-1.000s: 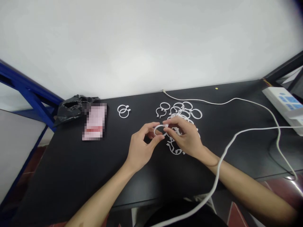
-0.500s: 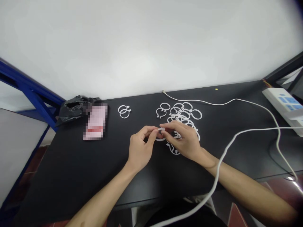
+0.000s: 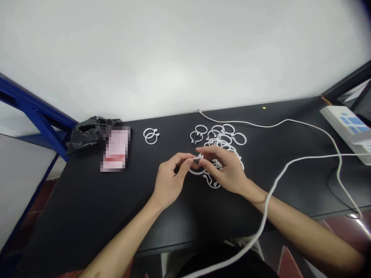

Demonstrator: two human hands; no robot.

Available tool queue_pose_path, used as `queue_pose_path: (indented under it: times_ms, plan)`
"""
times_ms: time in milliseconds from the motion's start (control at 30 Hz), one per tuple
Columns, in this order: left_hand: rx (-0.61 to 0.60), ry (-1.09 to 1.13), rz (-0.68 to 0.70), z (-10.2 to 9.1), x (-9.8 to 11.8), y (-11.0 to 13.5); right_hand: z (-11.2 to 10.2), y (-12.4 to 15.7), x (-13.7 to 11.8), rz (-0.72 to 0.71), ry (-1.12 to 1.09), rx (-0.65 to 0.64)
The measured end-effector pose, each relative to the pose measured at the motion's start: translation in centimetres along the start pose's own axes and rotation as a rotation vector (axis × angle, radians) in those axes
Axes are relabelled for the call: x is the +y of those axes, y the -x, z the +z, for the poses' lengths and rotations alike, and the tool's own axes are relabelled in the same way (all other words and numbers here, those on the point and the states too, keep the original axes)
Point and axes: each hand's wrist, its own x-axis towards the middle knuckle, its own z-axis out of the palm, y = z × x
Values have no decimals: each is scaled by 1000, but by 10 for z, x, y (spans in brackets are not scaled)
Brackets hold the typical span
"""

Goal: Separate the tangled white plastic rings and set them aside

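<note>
Between the fingertips of both hands is a white plastic ring (image 3: 197, 172) with a small clasp, the kind used on shower curtains. My left hand (image 3: 169, 181) pinches it near the clasp with thumb and forefinger. On the other side, the thumb and forefinger of my right hand (image 3: 227, 170) close about the clasp; fingers partly hide the ring. A loose pile of similar white rings (image 3: 224, 139) lies behind and under my right hand, several with parted ends. Two overlapping rings (image 3: 151, 139) lie apart to the left, their clasps appearing joined.
A blurred pink item (image 3: 117, 148) lies on the black table (image 3: 101, 216) at left, beside a crumpled black plastic bag (image 3: 87, 133). A white cable (image 3: 269, 197) runs across the right side, in front of my right forearm. At far right stands a white box (image 3: 344, 129).
The fingers of my right hand have shifted slightly at the clasp, and more of its white end shows between them. The camera view has moved a little.
</note>
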Motion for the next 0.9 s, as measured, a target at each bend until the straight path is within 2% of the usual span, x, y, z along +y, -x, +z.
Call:
queue_pose_path:
  times_ms: [100, 333, 400, 567, 633, 733, 900]
  plan:
    - [-5, -1, -12, -3, 2, -2, -5, -2, -1, 18, -67, -75]
    - [-5, -104, 19, -5, 1, -2, -9, -4, -1, -37, -110, -133]
    - [15, -179, 75, -4, 2, -1, -8, -4, -1, -33, -99, -133]
    - [114, -493, 405, 1, -1, 3, -6, -5, 0, -30, -42, -59]
    - [141, -602, 480, 3, -5, 4, -6, -5, 0, -55, -15, -34]
    - [168, -691, 491, 6, -9, 5, -5, -4, 1, -107, 35, -21]
    - [161, -697, 483, 6, -10, 5, -4, -4, 4, -127, 68, -19]
